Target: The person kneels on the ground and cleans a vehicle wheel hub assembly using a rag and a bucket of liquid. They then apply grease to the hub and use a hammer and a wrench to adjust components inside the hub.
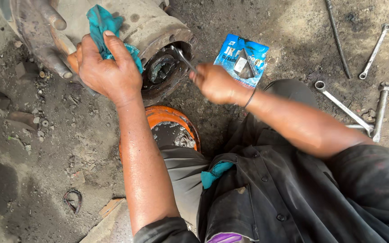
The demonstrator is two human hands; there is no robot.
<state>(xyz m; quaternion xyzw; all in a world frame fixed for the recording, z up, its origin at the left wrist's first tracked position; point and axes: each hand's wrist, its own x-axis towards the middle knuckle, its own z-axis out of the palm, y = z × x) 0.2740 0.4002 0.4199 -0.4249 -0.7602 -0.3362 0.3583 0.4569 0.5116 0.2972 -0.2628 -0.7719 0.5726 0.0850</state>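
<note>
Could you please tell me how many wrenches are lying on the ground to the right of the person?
3: one wrench at upper right, a long wrench beside the right forearm, and a third wrench upright at the right edge. The forearm may hide others.

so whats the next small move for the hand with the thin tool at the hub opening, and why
Probably ease the thin metal tool deeper into the hub opening: the right hand holds its tip at the rim, while the left hand steadies the housing with a teal rag.
</note>
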